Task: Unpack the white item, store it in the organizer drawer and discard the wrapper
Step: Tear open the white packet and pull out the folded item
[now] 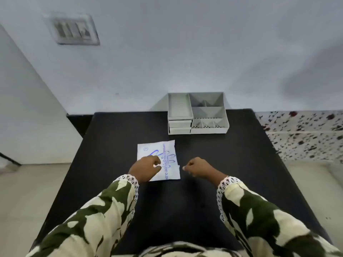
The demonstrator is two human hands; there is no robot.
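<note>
A flat white wrapper (157, 151) with blue printing lies on the black table (222, 164), near its middle. My left hand (145, 168) rests on the wrapper's lower left part, fingers curled down onto it. My right hand (197, 167) hovers just right of the wrapper, fingers curled in with nothing visible in them, its fingertips close to the wrapper's right edge. A grey organizer (197, 114) stands at the table's far edge, with two shut drawers (180, 127) at its front left and open compartments on top.
A pale wall runs behind the table, with a switch plate (72, 29) high on the left. A speckled counter (304, 134) borders the table on the right. Pale floor shows on both sides.
</note>
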